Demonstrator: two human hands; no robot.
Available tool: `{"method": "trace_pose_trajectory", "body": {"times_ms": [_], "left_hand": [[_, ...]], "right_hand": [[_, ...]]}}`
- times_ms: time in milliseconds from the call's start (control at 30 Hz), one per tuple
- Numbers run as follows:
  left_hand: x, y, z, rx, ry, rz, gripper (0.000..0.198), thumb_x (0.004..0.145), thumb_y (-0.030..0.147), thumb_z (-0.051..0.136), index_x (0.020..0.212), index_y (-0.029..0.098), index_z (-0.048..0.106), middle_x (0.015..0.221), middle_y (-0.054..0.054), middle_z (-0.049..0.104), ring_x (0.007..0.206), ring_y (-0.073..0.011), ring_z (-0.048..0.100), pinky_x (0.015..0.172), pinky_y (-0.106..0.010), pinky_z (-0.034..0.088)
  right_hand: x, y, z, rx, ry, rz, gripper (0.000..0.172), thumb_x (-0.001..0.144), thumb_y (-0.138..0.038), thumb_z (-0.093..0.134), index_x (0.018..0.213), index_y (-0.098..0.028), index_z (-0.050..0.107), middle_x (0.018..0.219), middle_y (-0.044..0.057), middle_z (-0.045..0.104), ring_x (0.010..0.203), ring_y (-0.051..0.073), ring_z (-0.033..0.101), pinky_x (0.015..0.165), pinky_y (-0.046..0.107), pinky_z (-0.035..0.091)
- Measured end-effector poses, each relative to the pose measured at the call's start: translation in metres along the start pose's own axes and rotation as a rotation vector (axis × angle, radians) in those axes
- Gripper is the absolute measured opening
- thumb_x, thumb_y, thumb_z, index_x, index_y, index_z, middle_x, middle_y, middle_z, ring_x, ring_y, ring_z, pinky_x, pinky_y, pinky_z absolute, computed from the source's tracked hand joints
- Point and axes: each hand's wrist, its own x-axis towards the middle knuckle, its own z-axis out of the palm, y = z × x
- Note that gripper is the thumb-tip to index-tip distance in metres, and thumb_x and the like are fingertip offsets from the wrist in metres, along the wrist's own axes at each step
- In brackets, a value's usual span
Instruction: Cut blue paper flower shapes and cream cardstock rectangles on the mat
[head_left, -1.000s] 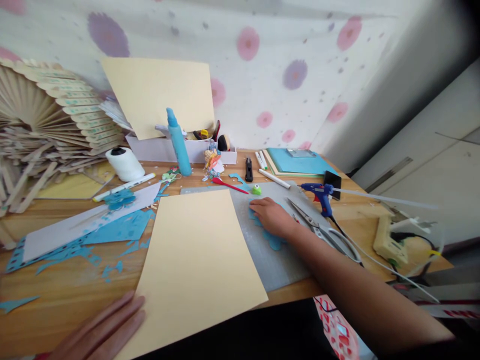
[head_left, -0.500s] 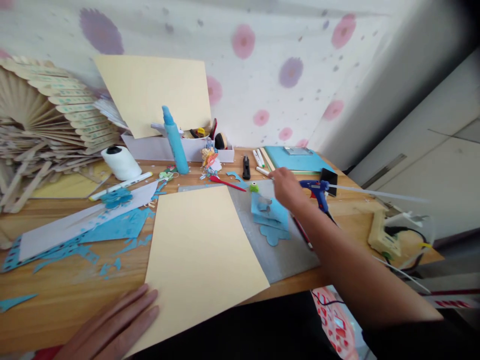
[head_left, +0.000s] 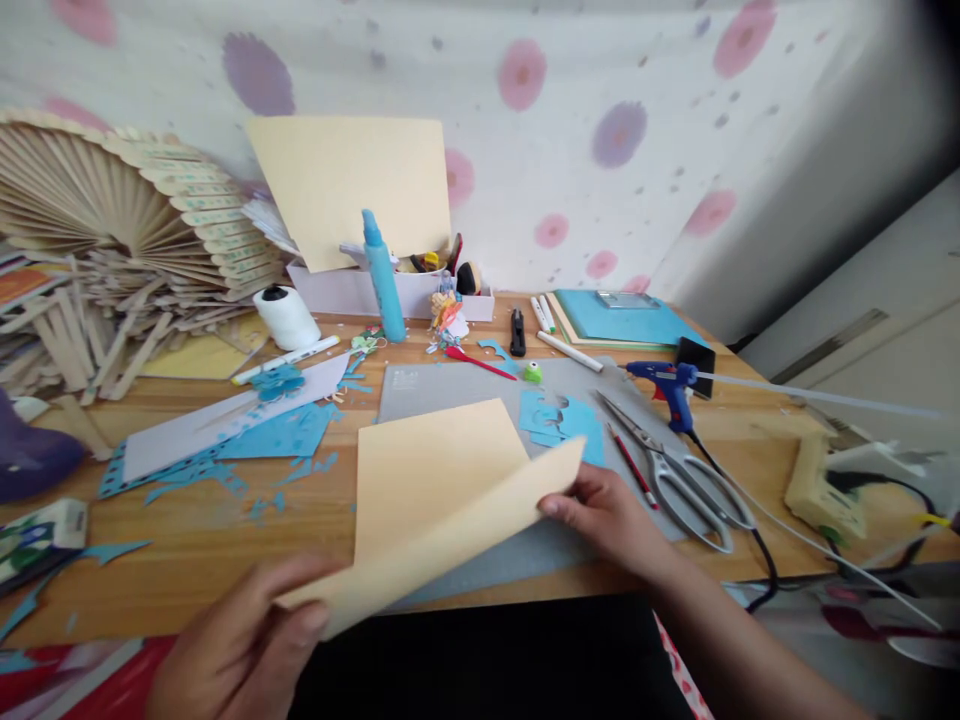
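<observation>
A cream sheet of paper (head_left: 427,470) lies partly on the grey cutting mat (head_left: 480,580), its near edge bent up and curled over. My left hand (head_left: 255,630) pinches the lifted near left corner between thumb and fingers. At the near right corner, my right hand (head_left: 615,515) grips the raised edge. Blue paper cutouts (head_left: 551,415) lie just beyond my right hand. To its right are a dark red pencil (head_left: 634,468) and large scissors (head_left: 675,475), blades pointing away. A white marker (head_left: 570,352) rests across the mat's far edge.
A blue glue gun (head_left: 667,385) with a long glue stick sits at the right, its cord trailing past a power strip (head_left: 821,490). A blue bottle (head_left: 384,285) stands at the back. Wooden sticks (head_left: 90,330) and blue scraps (head_left: 277,435) cover the left side.
My right hand has left the white marker and come back to the sheet. My left hand, earlier flat on the sheet, now pinches it. The near edge has been raised and bent.
</observation>
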Motion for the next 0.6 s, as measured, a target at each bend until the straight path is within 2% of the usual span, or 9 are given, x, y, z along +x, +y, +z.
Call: {"method": "trace_pose_trajectory", "body": {"times_ms": [100,167,233,300,367,433,467,533,600], "left_hand": [[0.019,0.012,0.017,-0.330,-0.126,-0.101,0.064,0.089,0.056,0.052,0.146,0.032,0.032,0.118,-0.007,0.071,0.101,-0.0278,0.070,0.076,-0.038,0.063],[0.029,0.017,0.028,-0.439,-0.166,-0.182,0.081,0.091,0.053,0.052,0.153,0.031,0.005,0.120,-0.009,0.070,0.101,-0.0273,0.070,0.080,-0.040,0.062],[0.033,0.017,0.037,-0.458,-0.158,-0.214,0.085,0.094,0.048,0.049,0.153,0.031,-0.011,0.124,-0.011,0.067,0.102,-0.0256,0.070,0.082,-0.041,0.060],[0.035,0.013,0.039,-0.352,-0.144,-0.157,0.079,0.095,0.044,0.048,0.154,0.032,-0.003,0.134,-0.012,0.060,0.110,-0.0252,0.066,0.087,-0.041,0.058],[0.038,0.007,0.036,-0.144,-0.172,-0.040,0.063,0.093,0.042,0.051,0.150,0.033,0.027,0.134,-0.009,0.058,0.114,-0.0255,0.063,0.089,-0.038,0.056],[0.046,0.001,0.030,0.047,-0.230,0.056,0.043,0.092,0.043,0.051,0.133,0.032,0.056,0.119,-0.007,0.064,0.105,-0.0242,0.065,0.084,-0.034,0.057],[0.051,-0.001,0.027,0.113,-0.257,0.086,0.037,0.092,0.044,0.050,0.125,0.032,0.064,0.109,-0.006,0.065,0.097,-0.0229,0.067,0.079,-0.033,0.058],[0.061,-0.005,0.023,0.218,-0.290,0.133,0.035,0.091,0.047,0.050,0.117,0.034,0.070,0.097,-0.006,0.063,0.086,-0.0226,0.066,0.071,-0.034,0.059],[0.070,-0.006,0.022,0.327,-0.287,0.204,0.033,0.088,0.049,0.053,0.112,0.036,0.073,0.106,-0.009,0.062,0.095,-0.0290,0.064,0.077,-0.045,0.057]], "right_hand": [[0.014,0.009,0.005,0.142,0.143,0.124,0.040,0.079,-0.044,0.067,0.109,-0.020,0.058,0.084,0.005,0.075,0.076,0.024,0.071,0.069,0.035,0.055],[0.023,0.012,0.009,0.163,0.188,0.174,0.061,0.079,-0.042,0.066,0.131,-0.019,0.042,0.082,0.004,0.072,0.072,0.024,0.070,0.064,0.034,0.055],[0.032,0.013,0.012,0.087,0.201,0.195,0.076,0.081,-0.040,0.062,0.144,-0.019,0.026,0.085,0.004,0.070,0.069,0.023,0.069,0.058,0.032,0.053],[0.039,0.014,0.014,-0.084,0.197,0.183,0.076,0.083,-0.036,0.058,0.149,-0.022,0.023,0.095,0.007,0.069,0.070,0.022,0.069,0.057,0.031,0.053],[0.046,0.014,0.015,-0.269,0.173,0.156,0.070,0.087,-0.032,0.053,0.151,-0.025,0.027,0.109,0.009,0.069,0.082,0.023,0.070,0.066,0.033,0.054],[0.053,0.012,0.016,-0.403,0.123,0.117,0.065,0.088,-0.027,0.051,0.151,-0.025,0.032,0.125,0.009,0.065,0.102,0.025,0.067,0.084,0.037,0.053],[0.056,0.011,0.016,-0.460,0.091,0.106,0.061,0.089,-0.026,0.050,0.148,-0.024,0.037,0.129,0.010,0.064,0.109,0.026,0.064,0.091,0.039,0.051],[0.061,0.008,0.016,-0.574,0.031,0.113,0.049,0.090,-0.025,0.048,0.139,-0.019,0.053,0.127,0.012,0.066,0.112,0.027,0.063,0.097,0.041,0.048],[0.066,0.004,0.016,-0.668,-0.019,0.141,0.042,0.092,-0.025,0.046,0.129,-0.016,0.063,0.121,0.013,0.070,0.110,0.028,0.065,0.097,0.041,0.048]]}}
